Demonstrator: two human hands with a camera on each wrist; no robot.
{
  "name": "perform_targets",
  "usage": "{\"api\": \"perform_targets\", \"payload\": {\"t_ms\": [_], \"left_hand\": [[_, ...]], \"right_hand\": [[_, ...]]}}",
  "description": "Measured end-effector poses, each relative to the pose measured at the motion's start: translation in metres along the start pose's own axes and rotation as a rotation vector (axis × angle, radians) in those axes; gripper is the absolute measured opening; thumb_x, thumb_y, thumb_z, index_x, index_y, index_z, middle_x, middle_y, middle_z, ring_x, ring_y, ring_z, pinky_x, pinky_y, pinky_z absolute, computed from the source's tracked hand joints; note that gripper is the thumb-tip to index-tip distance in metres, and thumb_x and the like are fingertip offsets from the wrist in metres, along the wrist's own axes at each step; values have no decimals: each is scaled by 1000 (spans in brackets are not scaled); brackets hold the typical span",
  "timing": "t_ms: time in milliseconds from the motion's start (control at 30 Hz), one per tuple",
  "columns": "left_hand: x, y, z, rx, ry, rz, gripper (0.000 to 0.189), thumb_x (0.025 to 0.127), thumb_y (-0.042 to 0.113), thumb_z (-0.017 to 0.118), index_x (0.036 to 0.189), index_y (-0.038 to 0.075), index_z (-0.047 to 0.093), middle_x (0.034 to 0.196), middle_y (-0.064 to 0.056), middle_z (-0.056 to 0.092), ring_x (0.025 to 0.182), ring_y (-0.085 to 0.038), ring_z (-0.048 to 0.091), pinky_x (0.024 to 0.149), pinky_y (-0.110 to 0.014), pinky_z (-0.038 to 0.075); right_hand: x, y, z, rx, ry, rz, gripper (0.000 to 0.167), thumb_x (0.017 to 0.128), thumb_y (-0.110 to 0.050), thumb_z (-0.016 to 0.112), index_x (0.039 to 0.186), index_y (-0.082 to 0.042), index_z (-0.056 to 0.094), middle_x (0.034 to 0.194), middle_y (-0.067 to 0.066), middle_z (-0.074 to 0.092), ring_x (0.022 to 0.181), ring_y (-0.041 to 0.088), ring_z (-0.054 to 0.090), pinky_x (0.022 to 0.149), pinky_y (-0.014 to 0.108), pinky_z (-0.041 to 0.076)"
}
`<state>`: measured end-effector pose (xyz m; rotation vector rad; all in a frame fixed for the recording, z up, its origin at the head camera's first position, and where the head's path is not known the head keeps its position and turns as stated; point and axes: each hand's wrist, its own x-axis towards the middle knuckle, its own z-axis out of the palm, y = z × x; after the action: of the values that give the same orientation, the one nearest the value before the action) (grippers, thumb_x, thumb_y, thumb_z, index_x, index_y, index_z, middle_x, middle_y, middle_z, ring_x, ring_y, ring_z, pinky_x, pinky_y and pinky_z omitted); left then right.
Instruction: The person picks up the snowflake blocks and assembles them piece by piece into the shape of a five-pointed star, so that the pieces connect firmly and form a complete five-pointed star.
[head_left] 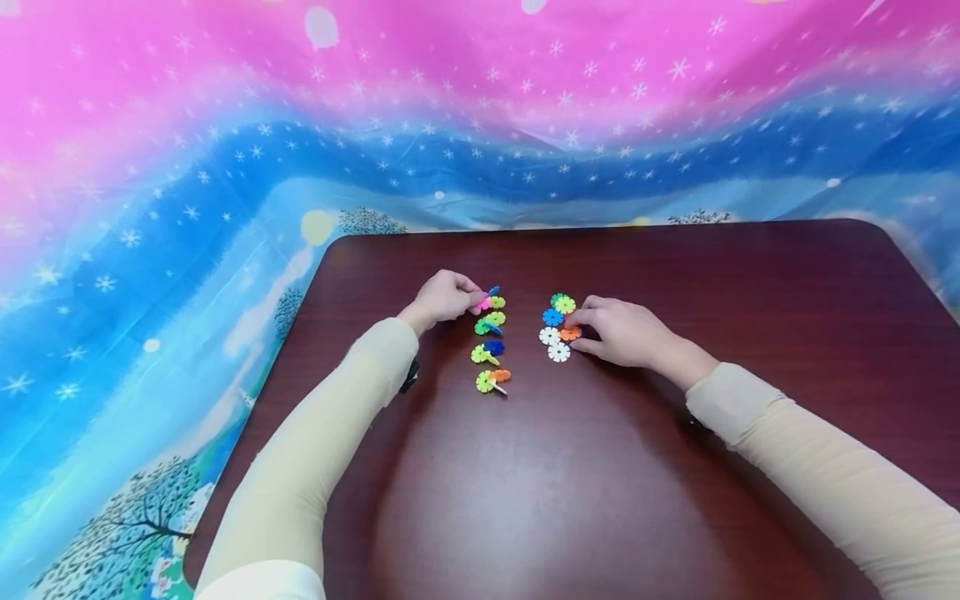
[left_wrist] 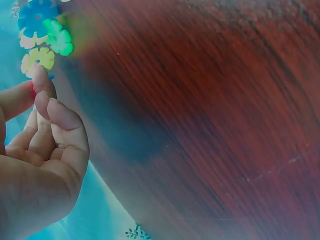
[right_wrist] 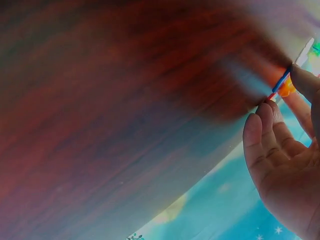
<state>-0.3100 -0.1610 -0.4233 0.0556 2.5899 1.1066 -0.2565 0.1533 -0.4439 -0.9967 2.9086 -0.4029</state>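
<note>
My left hand (head_left: 448,297) pinches a pink notched plastic disc (head_left: 482,306) at the far end of the left column. A yellow disc (left_wrist: 38,61) and a blue disc (head_left: 493,291) sit right at it. Nearer in that column lie joined groups of discs: one with a green disc (head_left: 482,327), one with a dark blue disc (head_left: 494,347), one with an orange disc (head_left: 500,376). My right hand (head_left: 626,332) rests at the loose discs, thumb and fingers spread on either side of an orange disc (head_left: 571,332). Its palm hides part of the table.
Beside the right hand lie a blue disc (head_left: 552,317), a yellow-green disc (head_left: 565,305) and white discs (head_left: 558,352). Everything lies on a dark brown table (head_left: 525,500) with rounded corners. A pink and blue snowflake-patterned cloth (head_left: 480,150) hangs behind it.
</note>
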Motion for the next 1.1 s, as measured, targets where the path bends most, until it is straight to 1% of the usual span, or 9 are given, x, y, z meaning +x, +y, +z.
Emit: {"api": "perform_targets", "payload": {"t_ms": [167, 300, 433, 533, 633, 767, 933, 1033, 1100], "left_hand": [[1, -2, 3, 122, 4, 11, 23, 102, 29, 68, 108, 10, 78, 91, -2, 75, 90, -22, 61, 81, -36, 49], [1, -4, 4, 200, 17, 19, 25, 100, 33, 68, 112, 13, 78, 106, -2, 73, 106, -22, 60, 97, -42, 48], [-1, -5, 4, 219, 23, 27, 29, 100, 33, 68, 120, 14, 75, 122, -4, 69, 118, -25, 57, 106, -47, 45], [-4, -4, 3, 214, 46, 49, 31, 100, 31, 68, 124, 13, 73, 123, -4, 69, 118, -25, 58, 106, -47, 45], [-9, 1, 5, 229, 97, 124, 28, 100, 27, 67, 124, 13, 72, 119, -4, 67, 110, -23, 60, 100, -45, 48], [-18, 17, 15, 348, 153, 311, 23, 100, 23, 67, 120, 13, 73, 112, -2, 64, 99, -19, 62, 88, -41, 53], [-31, 47, 38, 645, 102, 528, 21, 98, 28, 69, 114, 18, 77, 109, 2, 68, 99, -17, 62, 84, -37, 55], [-34, 59, 53, 812, 65, 589, 21, 97, 35, 71, 111, 21, 78, 104, 4, 69, 97, -18, 62, 83, -36, 54], [-33, 63, 63, 879, 56, 589, 23, 95, 42, 72, 104, 22, 78, 97, 4, 68, 92, -18, 60, 81, -36, 52]], "right_hand": [[-1, 0, 1, 9, 1, 11, 28, 92, -30, 81, 118, -20, 77, 108, 1, 65, 89, 18, 62, 75, 44, 55], [-3, 2, 3, 4, 33, -5, 19, 94, -28, 79, 111, -21, 79, 104, -2, 66, 85, 15, 61, 71, 39, 54], [-6, 3, -1, 11, 87, -20, 17, 94, -28, 80, 109, -20, 81, 102, -2, 68, 84, 14, 63, 71, 38, 56], [-11, 2, -8, 32, 117, 1, 20, 93, -30, 80, 109, -19, 81, 102, -1, 70, 86, 15, 65, 72, 41, 58], [-20, 1, -15, 40, 148, 36, 20, 94, -31, 80, 110, -18, 81, 102, -1, 71, 86, 16, 66, 72, 42, 58], [-33, 3, -23, 42, 192, 59, 18, 95, -28, 79, 110, -19, 80, 100, -1, 71, 82, 15, 65, 70, 41, 56], [-45, 3, -28, 48, 214, 88, 18, 94, -25, 79, 110, -17, 79, 100, 1, 72, 83, 19, 67, 72, 44, 57], [-49, 2, -30, 56, 208, 118, 21, 94, -25, 79, 112, -16, 79, 104, 4, 73, 89, 23, 69, 77, 49, 58], [-51, 1, -29, 59, 202, 129, 22, 94, -24, 79, 113, -15, 79, 107, 6, 73, 93, 26, 70, 80, 51, 58]]}}
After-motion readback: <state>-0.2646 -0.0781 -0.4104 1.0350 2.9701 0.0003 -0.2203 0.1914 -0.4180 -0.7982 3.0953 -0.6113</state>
